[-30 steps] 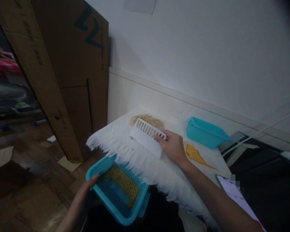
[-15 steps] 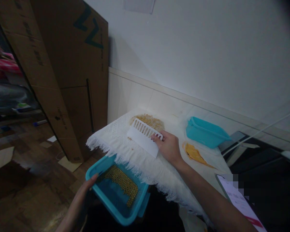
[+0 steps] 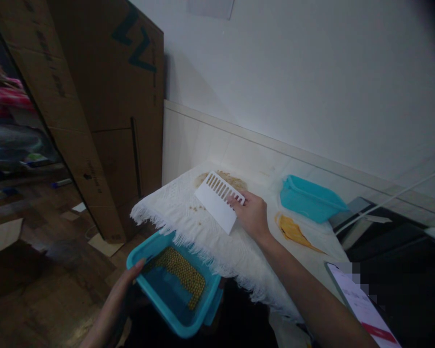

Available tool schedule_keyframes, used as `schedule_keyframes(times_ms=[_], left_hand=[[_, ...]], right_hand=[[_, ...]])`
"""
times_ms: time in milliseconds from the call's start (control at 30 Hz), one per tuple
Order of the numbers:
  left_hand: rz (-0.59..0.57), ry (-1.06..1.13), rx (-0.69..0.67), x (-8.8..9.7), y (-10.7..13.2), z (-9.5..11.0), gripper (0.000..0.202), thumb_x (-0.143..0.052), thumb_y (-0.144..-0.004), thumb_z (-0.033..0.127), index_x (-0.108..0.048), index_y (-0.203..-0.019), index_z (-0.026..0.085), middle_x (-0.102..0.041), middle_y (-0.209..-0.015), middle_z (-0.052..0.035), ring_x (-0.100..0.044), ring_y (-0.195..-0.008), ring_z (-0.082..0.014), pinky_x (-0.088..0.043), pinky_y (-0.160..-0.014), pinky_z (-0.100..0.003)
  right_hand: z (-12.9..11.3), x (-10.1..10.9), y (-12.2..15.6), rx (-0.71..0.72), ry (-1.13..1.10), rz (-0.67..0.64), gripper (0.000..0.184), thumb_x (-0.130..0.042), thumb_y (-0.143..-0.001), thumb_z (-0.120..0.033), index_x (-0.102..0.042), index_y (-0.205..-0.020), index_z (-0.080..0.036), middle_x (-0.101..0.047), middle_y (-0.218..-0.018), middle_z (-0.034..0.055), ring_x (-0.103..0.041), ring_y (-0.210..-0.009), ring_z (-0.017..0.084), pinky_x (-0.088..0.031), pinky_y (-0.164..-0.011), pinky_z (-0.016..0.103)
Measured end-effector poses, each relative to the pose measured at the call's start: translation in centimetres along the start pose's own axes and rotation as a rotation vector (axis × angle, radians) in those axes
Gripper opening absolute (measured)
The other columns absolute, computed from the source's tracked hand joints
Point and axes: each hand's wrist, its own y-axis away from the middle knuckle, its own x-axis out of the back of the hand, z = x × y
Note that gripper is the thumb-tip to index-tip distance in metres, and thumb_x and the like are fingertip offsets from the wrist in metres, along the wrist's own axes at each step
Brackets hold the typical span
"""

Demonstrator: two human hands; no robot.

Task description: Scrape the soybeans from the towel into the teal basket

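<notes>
My right hand [image 3: 252, 212] grips one end of a flat white slotted scraper [image 3: 219, 203], held tilted over the table. Behind the scraper lies a spread of small tan grains [image 3: 232, 180], partly hidden by it. A few crumbs [image 3: 196, 209] dot the fringed white cloth [image 3: 177, 200]. My left hand [image 3: 130, 275] holds the rim of a blue plastic basin [image 3: 166, 309] below the cloth's edge, thumb on top and the other fingers hidden beneath. Yellowish-green round beans [image 3: 183, 268] cover part of the basin's bottom.
A second blue basin [image 3: 308, 198] stands on the table by the wall, with an orange-yellow piece [image 3: 295, 232] in front. A tall cardboard box [image 3: 123, 121] rises at left. A sheet with a red stripe [image 3: 362, 304] and dark equipment [image 3: 391, 251] are at right.
The scraper has shifted slightly and turned in my right hand, its far end now covering more of the grains. The basin in my left hand has barely moved.
</notes>
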Motion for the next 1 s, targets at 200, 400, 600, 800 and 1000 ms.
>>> schedule_keyframes(times_ms=[200,400,600,800,1000], left_hand=[[-0.046,0.012,0.051,-0.5,0.9,0.8,0.053,-0.077,-0.077,0.053,-0.071,-0.112,0.014,-0.080,-0.071,-0.0118,-0.079,-0.093,-0.0362,-0.063,-0.059,-0.033],[-0.048,-0.010,0.031,-0.8,1.6,1.3,0.058,-0.075,-0.080,0.054,-0.069,-0.119,0.011,-0.079,-0.070,-0.0109,-0.079,-0.084,-0.0355,-0.063,-0.058,-0.036],[-0.056,0.002,0.017,-0.9,2.2,1.6,0.067,-0.077,-0.077,0.053,-0.066,-0.127,0.010,-0.082,-0.080,-0.0122,-0.078,-0.090,-0.0361,-0.065,-0.062,-0.038],[-0.079,-0.013,0.010,0.5,0.6,0.8,0.072,-0.074,-0.080,0.057,-0.061,-0.140,0.020,-0.082,-0.081,-0.0070,-0.078,-0.089,-0.0327,-0.064,-0.069,-0.038],[-0.074,-0.011,-0.008,0.6,0.7,0.9,0.075,-0.077,-0.073,0.064,-0.065,-0.130,0.017,-0.081,-0.077,-0.0072,-0.078,-0.083,-0.0335,-0.064,-0.070,-0.040]], right_hand=[[-0.2,-0.6,0.3,0.007,-0.015,-0.020,0.021,-0.066,-0.082,-0.035,-0.073,-0.072,-0.019,-0.071,-0.063,0.0023,-0.062,-0.057,0.017,-0.041,-0.055,0.025],[-0.7,-0.9,0.1,0.017,-0.018,-0.022,0.021,-0.067,-0.081,-0.035,-0.071,-0.069,-0.018,-0.068,-0.062,0.0014,-0.060,-0.057,0.017,-0.039,-0.056,0.025],[-0.5,-1.1,0.1,0.010,-0.056,-0.073,0.021,-0.068,-0.083,-0.034,-0.070,-0.069,-0.019,-0.069,-0.063,0.0015,-0.060,-0.057,0.016,-0.040,-0.055,0.025],[-1.7,-0.7,1.2,0.138,-0.016,-0.092,0.016,-0.068,-0.087,-0.029,-0.074,-0.075,-0.019,-0.069,-0.063,0.0011,-0.062,-0.057,0.016,-0.041,-0.057,0.024],[-2.4,-0.6,3.3,0.289,0.016,-0.071,0.011,-0.068,-0.089,-0.023,-0.077,-0.083,-0.020,-0.074,-0.066,0.0019,-0.065,-0.055,0.016,-0.044,-0.057,0.024]])
